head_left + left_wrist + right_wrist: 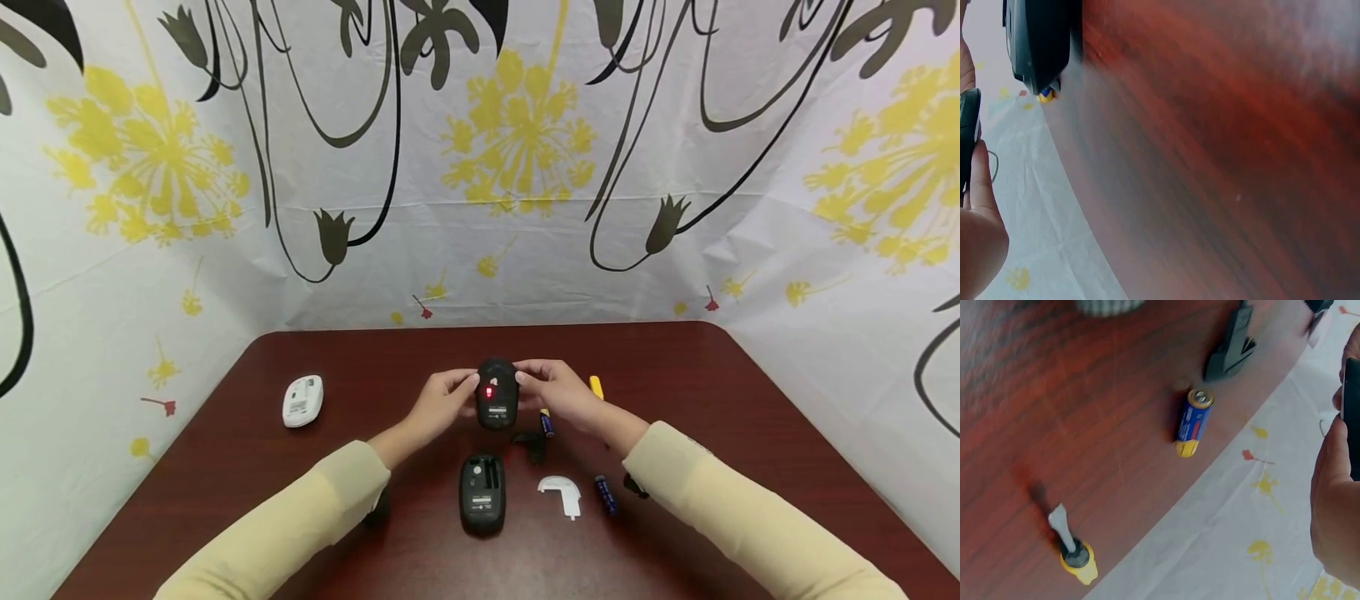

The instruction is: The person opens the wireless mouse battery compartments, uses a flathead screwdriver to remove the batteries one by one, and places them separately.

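Both hands hold a black computer mouse (497,404) above the table, its underside facing the head camera and a red light glowing on it. My left hand (437,405) pinches its left edge, and my right hand (566,393) pinches the right edge. Below them a second black mouse (483,500) lies underside up, its battery slot uncovered. To its right are a white curved cover (562,496) and a blue battery (606,495). A black battery cover (1230,350) and a blue-and-yellow battery (1194,422) lie near my right hand.
A white mouse (303,402) lies underside up at the left of the dark red table (360,354). Beyond my right hand is a screwdriver (1074,549) with a yellow handle. Patterned white cloth (420,183) hangs behind the table and at both sides.
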